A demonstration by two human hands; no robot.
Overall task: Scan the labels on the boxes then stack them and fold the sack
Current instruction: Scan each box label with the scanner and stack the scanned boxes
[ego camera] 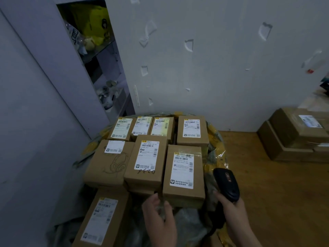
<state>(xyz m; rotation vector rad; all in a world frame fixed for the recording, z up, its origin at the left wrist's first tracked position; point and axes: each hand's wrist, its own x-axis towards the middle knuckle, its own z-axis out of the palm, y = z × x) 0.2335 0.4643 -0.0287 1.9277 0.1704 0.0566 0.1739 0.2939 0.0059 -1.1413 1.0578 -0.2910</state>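
So the right hand (235,214) is wrapped around a black handheld barcode scanner (226,184), with the scanner's head just right of the nearest brown cardboard box with a white shipping label (183,175). Meanwhile the left hand (158,217) sits just below that box's front edge, fingers loosely curved over some crinkly clear plastic (185,221), and honestly I can't tell if it's gripping it. The other labelled cardboard boxes (146,161) are packed label-up beyond both hands inside a yellow-printed plastic sack (218,139).

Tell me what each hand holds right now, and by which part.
The right hand holds the black scanner by its grip, below the head. The left hand holds nothing; its fingers are spread loosely near the front edge of the box ahead.
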